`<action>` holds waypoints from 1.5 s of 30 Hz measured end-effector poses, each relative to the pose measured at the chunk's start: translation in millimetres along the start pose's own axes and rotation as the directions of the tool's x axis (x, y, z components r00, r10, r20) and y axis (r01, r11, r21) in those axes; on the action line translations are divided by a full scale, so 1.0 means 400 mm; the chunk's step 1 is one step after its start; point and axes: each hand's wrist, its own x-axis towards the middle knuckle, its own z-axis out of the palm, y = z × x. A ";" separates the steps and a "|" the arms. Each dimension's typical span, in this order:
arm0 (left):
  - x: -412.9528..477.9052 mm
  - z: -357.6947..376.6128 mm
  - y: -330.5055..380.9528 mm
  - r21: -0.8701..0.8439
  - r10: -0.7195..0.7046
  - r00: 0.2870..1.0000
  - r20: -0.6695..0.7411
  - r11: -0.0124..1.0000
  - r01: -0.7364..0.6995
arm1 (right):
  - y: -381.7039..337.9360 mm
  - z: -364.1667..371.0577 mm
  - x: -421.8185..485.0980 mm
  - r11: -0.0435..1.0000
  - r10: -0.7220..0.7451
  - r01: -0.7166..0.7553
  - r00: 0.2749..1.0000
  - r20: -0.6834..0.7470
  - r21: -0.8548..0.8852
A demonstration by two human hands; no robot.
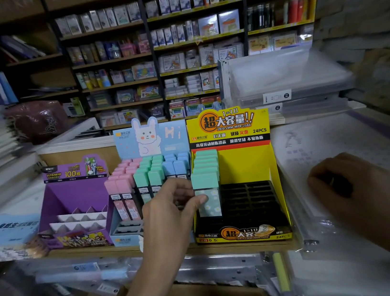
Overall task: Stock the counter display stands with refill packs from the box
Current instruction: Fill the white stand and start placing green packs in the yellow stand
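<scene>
Head view, left hand (173, 212) pinching mint pack (207, 186), in yellow stand (246, 163)

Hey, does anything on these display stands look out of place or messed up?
Nothing looks spilled or damaged. The purple stand has empty slots, and the yellow stand holds mint packs only in its left column, so both look unfinished rather than odd.

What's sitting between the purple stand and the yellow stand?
The blue bunny stand holding pink, mint and blue refill packs; the head view shows it.
</scene>
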 end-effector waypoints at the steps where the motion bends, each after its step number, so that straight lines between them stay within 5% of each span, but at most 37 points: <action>1: -0.001 0.001 0.001 0.011 0.006 1.000 0.002 1.000 -0.006 | 0.000 -0.001 0.000 1.000 0.004 -0.004 1.000 0.000 0.003; 13: -0.029 -0.027 0.015 -0.066 0.018 1.000 0.018 0.998 -0.017 | -0.066 -0.031 -0.001 0.994 -0.089 0.085 0.994 -0.067 -0.066; 19: -0.080 -0.090 0.025 -0.151 0.049 0.995 0.082 0.988 -0.036 | -0.178 -0.056 -0.045 0.973 -0.211 0.218 0.973 -0.092 0.076; 24: -0.163 -0.120 -0.013 -0.183 0.034 0.983 0.182 0.983 0.000 | -0.248 0.009 -0.136 0.943 -0.207 0.194 0.978 0.022 0.272; 29: -0.268 -0.117 -0.100 -0.150 -0.062 0.955 0.290 0.983 0.109 | -0.251 0.132 -0.237 0.957 -0.096 0.027 0.969 0.229 0.287; 36: -0.426 -0.077 -0.276 -0.049 -0.244 0.842 0.481 0.951 0.304 | -0.188 0.318 -0.410 0.925 0.173 -0.349 0.742 0.648 0.152; 45: -0.531 -0.032 -0.449 0.121 -0.346 0.640 0.686 0.921 0.369 | -0.172 0.463 -0.491 0.932 0.285 -0.341 0.474 0.833 -0.125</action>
